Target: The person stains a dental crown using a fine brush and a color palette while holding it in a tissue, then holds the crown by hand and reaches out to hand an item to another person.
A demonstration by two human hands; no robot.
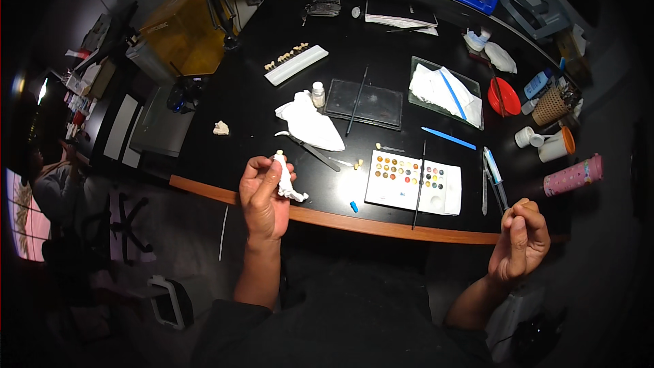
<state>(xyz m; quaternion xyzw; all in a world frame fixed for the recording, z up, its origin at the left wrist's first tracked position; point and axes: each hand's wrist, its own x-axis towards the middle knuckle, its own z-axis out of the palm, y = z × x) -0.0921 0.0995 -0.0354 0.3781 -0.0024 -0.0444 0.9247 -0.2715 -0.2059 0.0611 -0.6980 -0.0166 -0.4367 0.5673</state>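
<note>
My left hand (264, 194) pinches a crumpled white tissue (286, 187), with a small cream tooth-shaped piece (279, 152) showing at its top. My right hand (521, 242) is raised at the table's right front edge, thumb and fingertips pressed together; what they hold, if anything, cannot be made out. Close beyond it lie a blue-and-white pen (492, 165) and a slim metal tool (484, 191). Between my hands rests a white palette (446, 199) with several coloured wells and a thin dark brush (417, 201) across it. A small blue piece (353, 206) lies left of the palette.
Tweezers (317, 155) and a white cloth (310, 123) lie beyond my left hand. Farther back are a white rack (300, 67) of tooth-shaped pieces and a dark flat case (381, 109). A red bowl (509, 99) and pink tumbler (573, 175) stand right. A person (58, 184) is far left.
</note>
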